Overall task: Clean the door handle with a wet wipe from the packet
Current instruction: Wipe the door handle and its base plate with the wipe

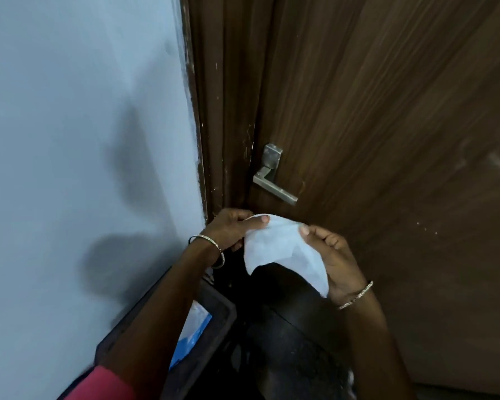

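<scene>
A white wet wipe [274, 246] is stretched between both hands just below the door handle. My left hand [231, 228] pinches its upper left corner with thumb and fingers. My right hand [331, 255] pinches its right edge. The metal lever handle [272, 180] sits on the brown wooden door [387, 140], a short way above the wipe and untouched. The blue and white wipe packet [192, 330] lies on a dark surface at the lower left, partly hidden by my left forearm.
A pale blue-white wall [84, 140] fills the left side, meeting the brown door frame [211, 125]. A dark stool or box [214, 321] bearing the packet stands against the wall. The floor [295, 342] below is dark.
</scene>
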Demonstrator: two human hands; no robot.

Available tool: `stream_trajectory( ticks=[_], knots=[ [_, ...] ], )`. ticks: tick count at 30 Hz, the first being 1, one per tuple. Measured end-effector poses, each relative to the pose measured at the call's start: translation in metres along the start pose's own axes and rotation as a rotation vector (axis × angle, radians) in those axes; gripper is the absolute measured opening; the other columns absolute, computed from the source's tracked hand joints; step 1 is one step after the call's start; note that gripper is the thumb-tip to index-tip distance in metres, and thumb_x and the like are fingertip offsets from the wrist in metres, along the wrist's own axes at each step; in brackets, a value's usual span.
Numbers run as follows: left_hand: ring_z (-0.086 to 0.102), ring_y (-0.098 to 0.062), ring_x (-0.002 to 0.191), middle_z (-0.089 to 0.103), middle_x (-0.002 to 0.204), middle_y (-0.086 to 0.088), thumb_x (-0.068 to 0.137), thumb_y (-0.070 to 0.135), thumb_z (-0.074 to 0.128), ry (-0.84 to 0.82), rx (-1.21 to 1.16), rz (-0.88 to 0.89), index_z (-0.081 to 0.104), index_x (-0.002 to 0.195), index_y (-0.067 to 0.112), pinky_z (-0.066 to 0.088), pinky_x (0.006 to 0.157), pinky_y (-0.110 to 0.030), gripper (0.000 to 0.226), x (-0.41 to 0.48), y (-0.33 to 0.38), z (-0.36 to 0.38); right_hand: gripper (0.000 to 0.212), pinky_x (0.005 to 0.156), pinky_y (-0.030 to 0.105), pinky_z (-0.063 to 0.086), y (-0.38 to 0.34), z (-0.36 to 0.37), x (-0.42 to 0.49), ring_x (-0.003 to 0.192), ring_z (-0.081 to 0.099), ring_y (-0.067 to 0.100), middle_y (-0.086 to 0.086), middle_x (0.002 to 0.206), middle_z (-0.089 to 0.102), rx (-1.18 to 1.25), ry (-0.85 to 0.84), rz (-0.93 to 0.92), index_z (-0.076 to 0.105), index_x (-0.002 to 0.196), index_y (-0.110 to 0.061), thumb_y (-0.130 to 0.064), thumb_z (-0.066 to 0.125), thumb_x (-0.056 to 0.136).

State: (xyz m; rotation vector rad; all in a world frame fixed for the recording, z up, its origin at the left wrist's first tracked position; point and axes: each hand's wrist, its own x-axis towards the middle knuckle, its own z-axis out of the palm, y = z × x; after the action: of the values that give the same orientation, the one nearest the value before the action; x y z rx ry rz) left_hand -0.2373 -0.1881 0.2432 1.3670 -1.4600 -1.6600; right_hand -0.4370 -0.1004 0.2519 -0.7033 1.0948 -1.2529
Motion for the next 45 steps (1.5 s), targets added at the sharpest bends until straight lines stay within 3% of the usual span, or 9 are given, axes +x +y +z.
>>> stream_trajectory(
  ticks=[7, 10, 12, 15, 20, 29, 35, 40, 45],
  knots=[
    [0.056, -0.002, 0.044, 0.068, 0.067, 0.003, 0.092, 0.024, 0.063, 0.189, -0.046, -0.128, 0.069, 0.088, 0.020, 0.041, 0.045, -0.018, 0.008, 0.020, -0.007, 0.025, 0.024, 0.092, 0.037, 0.055, -0.042, -0.015, 0.035, 0.108, 0.070, 0.027, 0.017, 0.110, 0.074, 0.239, 0.129, -0.115, 0.074, 0.102, -0.005, -0.024, 0.067, 0.089],
    [0.057, -0.002, 0.046, 0.067, 0.071, 0.003, 0.095, 0.021, 0.058, 0.271, -0.093, -0.214, 0.066, 0.089, 0.020, 0.044, 0.048, -0.018, 0.010, 0.026, -0.007, 0.036, 0.027, 0.073, 0.037, 0.057, -0.045, -0.016, 0.048, 0.079, 0.069, 0.017, 0.003, 0.075, 0.072, -0.211, 0.444, -0.366, 0.069, 0.072, -0.012, -0.034, 0.074, 0.086],
    [0.058, -0.002, 0.048, 0.067, 0.073, 0.003, 0.096, 0.022, 0.057, 0.287, -0.136, -0.229, 0.067, 0.089, 0.021, 0.046, 0.048, -0.018, 0.012, 0.029, -0.002, 0.042, 0.024, 0.069, 0.031, 0.057, -0.042, -0.011, 0.053, 0.074, 0.069, 0.008, -0.006, 0.073, 0.071, -0.510, 0.544, -0.576, 0.068, 0.076, -0.016, -0.037, 0.077, 0.084],
    [0.058, 0.000, 0.045, 0.067, 0.074, 0.001, 0.096, 0.020, 0.055, 0.293, -0.205, -0.213, 0.067, 0.094, 0.018, 0.046, 0.048, -0.017, 0.012, 0.032, 0.004, 0.047, 0.013, 0.075, 0.026, 0.052, -0.029, 0.002, 0.062, 0.085, 0.068, 0.013, 0.000, 0.091, 0.072, -0.921, 0.440, -0.732, 0.070, 0.094, -0.014, -0.026, 0.072, 0.089],
    [0.058, -0.011, 0.059, 0.066, 0.076, -0.002, 0.096, 0.018, 0.055, 0.358, -0.295, -0.217, 0.068, 0.095, 0.015, 0.046, 0.054, -0.021, 0.014, 0.030, 0.005, 0.041, 0.032, 0.097, 0.030, 0.053, 0.002, 0.024, 0.075, 0.119, 0.063, 0.021, 0.008, 0.131, 0.065, -1.325, 0.208, -0.660, 0.066, 0.125, -0.013, -0.007, 0.060, 0.094],
    [0.058, -0.015, 0.058, 0.065, 0.068, -0.004, 0.096, 0.011, 0.051, 0.425, -0.362, -0.228, 0.068, 0.093, 0.013, 0.044, 0.057, -0.022, 0.018, 0.037, 0.003, 0.034, 0.037, 0.092, 0.031, 0.057, 0.007, 0.057, 0.105, 0.112, 0.068, 0.025, 0.015, 0.127, 0.068, -1.749, 0.120, -0.818, 0.072, 0.116, -0.009, -0.009, 0.075, 0.079],
    [0.059, -0.017, 0.063, 0.065, 0.071, -0.005, 0.095, 0.013, 0.055, 0.340, -0.434, -0.260, 0.068, 0.082, 0.017, 0.051, 0.067, -0.029, 0.019, 0.052, 0.003, 0.027, 0.036, 0.100, 0.038, 0.050, 0.009, 0.049, 0.097, 0.133, 0.053, 0.024, 0.012, 0.147, 0.052, -1.797, 0.051, -0.773, 0.062, 0.130, -0.012, -0.025, 0.057, 0.097],
    [0.061, -0.004, 0.054, 0.070, 0.077, 0.002, 0.096, 0.021, 0.056, 0.235, -0.403, -0.288, 0.071, 0.099, 0.016, 0.051, 0.052, -0.018, 0.016, 0.062, 0.004, 0.017, 0.034, 0.096, 0.034, 0.053, 0.011, 0.011, 0.065, 0.123, 0.062, 0.020, 0.012, 0.140, 0.059, -1.658, 0.213, -0.769, 0.063, 0.130, -0.006, -0.011, 0.058, 0.097],
    [0.063, -0.013, 0.066, 0.070, 0.076, -0.001, 0.096, 0.018, 0.055, 0.184, -0.459, -0.266, 0.070, 0.088, 0.018, 0.050, 0.061, -0.024, 0.017, 0.070, 0.007, 0.020, 0.038, 0.108, 0.042, 0.046, 0.017, 0.039, 0.079, 0.135, 0.052, 0.026, 0.017, 0.143, 0.055, -1.735, 0.211, -0.757, 0.064, 0.128, -0.004, -0.007, 0.053, 0.092]
  ],
)
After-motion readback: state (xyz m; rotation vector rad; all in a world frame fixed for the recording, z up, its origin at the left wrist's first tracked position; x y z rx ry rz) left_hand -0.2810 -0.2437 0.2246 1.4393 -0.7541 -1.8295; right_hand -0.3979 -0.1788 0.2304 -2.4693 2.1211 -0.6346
